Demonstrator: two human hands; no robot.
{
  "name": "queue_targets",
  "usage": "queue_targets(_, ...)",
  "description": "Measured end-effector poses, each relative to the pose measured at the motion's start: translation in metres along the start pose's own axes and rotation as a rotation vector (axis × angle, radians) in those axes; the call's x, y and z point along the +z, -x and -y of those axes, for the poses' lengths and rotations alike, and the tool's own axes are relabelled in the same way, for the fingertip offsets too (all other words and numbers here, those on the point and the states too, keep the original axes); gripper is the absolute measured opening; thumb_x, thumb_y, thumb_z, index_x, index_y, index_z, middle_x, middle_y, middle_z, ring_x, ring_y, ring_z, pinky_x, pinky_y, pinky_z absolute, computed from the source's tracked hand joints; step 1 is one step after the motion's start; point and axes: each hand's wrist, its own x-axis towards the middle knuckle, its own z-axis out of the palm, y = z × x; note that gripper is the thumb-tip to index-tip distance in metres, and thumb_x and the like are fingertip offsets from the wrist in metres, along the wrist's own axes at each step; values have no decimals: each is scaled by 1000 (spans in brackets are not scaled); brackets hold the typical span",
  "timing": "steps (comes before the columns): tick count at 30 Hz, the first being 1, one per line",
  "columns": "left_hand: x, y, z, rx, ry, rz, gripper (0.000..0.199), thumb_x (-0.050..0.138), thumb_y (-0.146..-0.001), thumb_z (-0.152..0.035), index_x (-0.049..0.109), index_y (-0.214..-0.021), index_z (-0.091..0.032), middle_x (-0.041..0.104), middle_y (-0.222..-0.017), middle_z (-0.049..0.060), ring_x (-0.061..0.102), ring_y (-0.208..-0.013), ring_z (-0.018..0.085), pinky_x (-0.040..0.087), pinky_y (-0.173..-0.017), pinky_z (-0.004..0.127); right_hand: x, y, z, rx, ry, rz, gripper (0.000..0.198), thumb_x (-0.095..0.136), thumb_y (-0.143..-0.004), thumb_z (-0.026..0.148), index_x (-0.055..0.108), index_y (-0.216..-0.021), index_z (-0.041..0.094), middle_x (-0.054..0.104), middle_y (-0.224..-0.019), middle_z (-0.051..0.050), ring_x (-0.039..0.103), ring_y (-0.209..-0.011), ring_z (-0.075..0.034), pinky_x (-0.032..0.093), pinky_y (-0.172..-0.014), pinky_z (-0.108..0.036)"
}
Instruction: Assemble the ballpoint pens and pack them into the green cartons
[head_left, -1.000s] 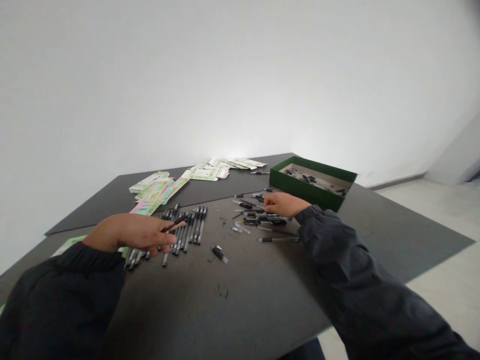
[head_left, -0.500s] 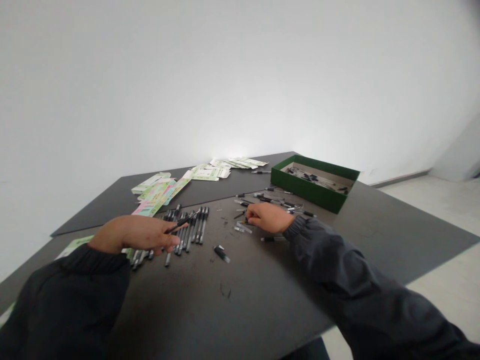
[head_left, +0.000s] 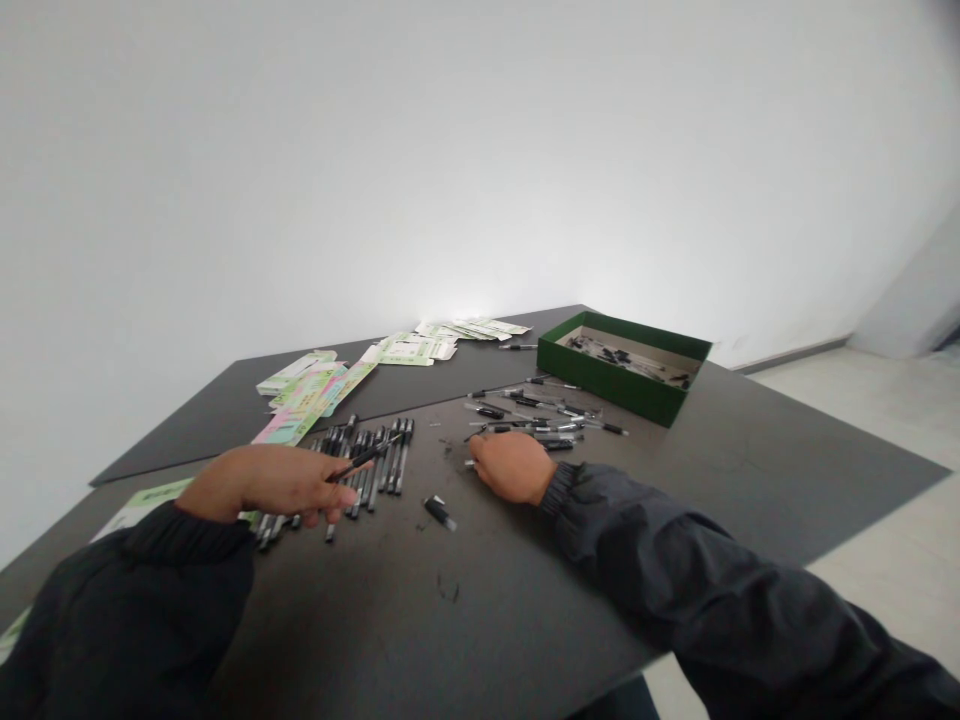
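My left hand [head_left: 274,484] is closed on a black pen [head_left: 361,459], thumb and fingers gripping it so that its tip end points up and to the right. Beneath that hand lies a row of clear-barrelled pens with black caps [head_left: 391,462], side by side on the table. My right hand [head_left: 514,466] rests low over the table, its fingers bent together and pointing left. What its fingertips hold, if anything, is hidden; a small clear piece [head_left: 469,463] shows right beside them. A short black and clear pen part [head_left: 439,513] lies between the hands.
Loose pens and pen parts [head_left: 525,401] are scattered beyond my right hand. Behind them stands a green box [head_left: 609,379] with more pen parts inside. Flattened green and white cartons [head_left: 411,349] lie at the back and left of the dark table [head_left: 757,470].
My right hand has shifted slightly left and towards me, now covering where the small clear pieces lay. My left hand keeps hold of the pen, barely moved.
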Motion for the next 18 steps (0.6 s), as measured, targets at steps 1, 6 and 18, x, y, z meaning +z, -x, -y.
queue_targets(1,1,-1,1,23,44,62,42,37,-79,-51,60,-88,-17,71,-83,6,66,-77,20,49,-67,25,-1,0,-1,4,-16,-10,25,36,-89,30,53,-102,16,64,-93,-12,60,-84,-21,43,-70,-30)
queue_targets(6,4,-7,5,75,121,158,43,38,-77,-54,56,-87,-16,70,-92,13,65,-81,24,48,-70,30,-2,-2,-12,20,-102,-74,22,41,-87,32,51,-101,19,64,-90,-7,60,-83,-20,39,-68,-27)
queue_targets(18,15,-17,7,97,191,241,38,38,-78,-54,45,-89,-19,69,-99,16,67,-83,25,50,-66,31,2,-1,-7,14,-82,6,32,42,-86,36,50,-113,21,63,-99,-10,58,-91,-22,39,-73,-30)
